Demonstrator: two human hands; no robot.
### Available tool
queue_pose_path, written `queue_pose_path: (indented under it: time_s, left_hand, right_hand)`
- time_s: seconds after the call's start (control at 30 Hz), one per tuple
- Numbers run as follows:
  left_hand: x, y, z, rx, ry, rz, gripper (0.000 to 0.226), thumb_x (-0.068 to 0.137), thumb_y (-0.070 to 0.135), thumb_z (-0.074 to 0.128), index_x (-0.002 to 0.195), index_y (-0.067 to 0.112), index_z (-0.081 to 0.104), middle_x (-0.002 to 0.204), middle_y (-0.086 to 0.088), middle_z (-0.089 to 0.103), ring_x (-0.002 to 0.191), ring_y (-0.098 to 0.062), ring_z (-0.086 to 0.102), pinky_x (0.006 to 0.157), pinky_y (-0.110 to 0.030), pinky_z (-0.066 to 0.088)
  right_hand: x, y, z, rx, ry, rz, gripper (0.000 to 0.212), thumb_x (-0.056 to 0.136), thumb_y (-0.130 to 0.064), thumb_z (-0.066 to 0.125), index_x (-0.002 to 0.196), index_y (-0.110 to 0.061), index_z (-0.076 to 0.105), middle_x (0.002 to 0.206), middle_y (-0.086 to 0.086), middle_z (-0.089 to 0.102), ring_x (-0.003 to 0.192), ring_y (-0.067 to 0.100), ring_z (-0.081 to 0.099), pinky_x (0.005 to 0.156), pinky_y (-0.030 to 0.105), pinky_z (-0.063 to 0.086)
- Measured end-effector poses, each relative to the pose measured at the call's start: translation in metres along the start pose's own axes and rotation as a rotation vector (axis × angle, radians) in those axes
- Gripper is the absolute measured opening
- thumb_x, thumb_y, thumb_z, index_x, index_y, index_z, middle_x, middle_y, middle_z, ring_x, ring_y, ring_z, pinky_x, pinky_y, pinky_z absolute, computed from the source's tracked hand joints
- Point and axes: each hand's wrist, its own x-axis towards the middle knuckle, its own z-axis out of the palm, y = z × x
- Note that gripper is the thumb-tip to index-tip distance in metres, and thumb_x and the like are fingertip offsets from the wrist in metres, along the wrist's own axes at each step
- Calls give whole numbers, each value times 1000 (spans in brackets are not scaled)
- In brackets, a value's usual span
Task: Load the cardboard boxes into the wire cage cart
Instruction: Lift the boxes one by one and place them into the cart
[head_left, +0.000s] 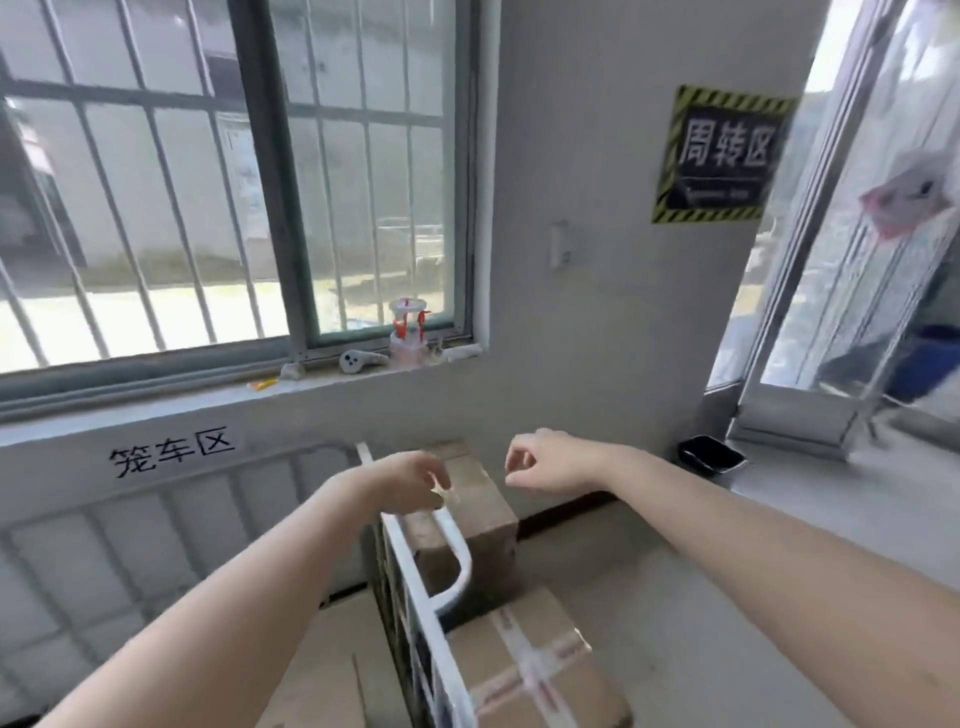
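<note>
L hand (410, 480), R hand (540, 462) above cart wall (402, 553), boxes (535, 670) beside.

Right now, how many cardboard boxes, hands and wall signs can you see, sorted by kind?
Cardboard boxes: 3 (far box, taped box, left box)
Hands: 2 (left hand, right hand)
Wall signs: 2 (black sign, painted lettering)
Total: 7
</note>
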Motion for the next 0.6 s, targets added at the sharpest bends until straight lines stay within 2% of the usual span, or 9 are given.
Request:
queue_pose_path:
  time_s: [0.1,0.17,0.23,0.3,0.37,0.43,0.53,0.6]
  left_hand:
    - [28,44,35,137,-13,50,36,90,27,61,125,24,59,129,1,55,114,-20,54,97,-28,43]
    - [39,65,44,158,-38,43,38,91,32,58,129,27,55,131,3,51,117,-19,52,96,-27,41]
    - [53,77,43,148,-51,27,39,93,35,56,131,27,54,132,2,50,120,-20,50,99,-28,39]
    - [74,78,37,104,-30,29,36,93,34,56,129,24,56,131,2,53,119,-19,52,100,-29,41]
    - [102,79,33,66,-9,9,32,93,31,56,124,23,59,127,2,57,115,-18,54,99,-29,43]
    - [129,80,44,58,-34,-16,30,92,29,56,121,22,61,126,0,60,113,-18,56,99,-29,44]
    - [160,101,66,85,-133,-10,33,94,25,53,125,19,60,129,2,59,119,-18,55,100,-24,40]
    - [185,118,75,62,-160,-12,35,94,24,50,128,18,58,131,2,57,121,-18,53,101,-24,39]
  right_hand:
    - [-23,64,-16,55,-18,94,41,95,-47,55,125,-18,57,121,0,55,118,19,53,96,29,40]
    - [-24,93,-31,100,15,131,45,95,-50,53,124,-17,56,128,1,56,119,18,53,98,30,40]
    - [-18,113,-44,108,55,138,44,95,-51,53,122,-17,57,128,1,56,116,18,54,96,30,41]
    - [-12,127,-53,107,122,128,38,95,-49,54,117,-18,59,120,0,60,103,17,57,86,29,44]
    - [-5,144,-53,158,212,107,30,95,-44,55,109,-18,60,109,0,63,86,15,61,69,26,43]
    - [-1,164,-44,192,229,96,26,95,-40,56,107,-18,60,103,-1,64,76,13,61,62,23,41]
    - [6,207,-30,166,152,118,23,93,-41,59,106,-21,60,103,-3,64,82,13,60,74,28,49]
    - [12,241,-32,182,132,156,24,92,-41,60,108,-22,58,103,-1,64,83,14,61,81,31,49]
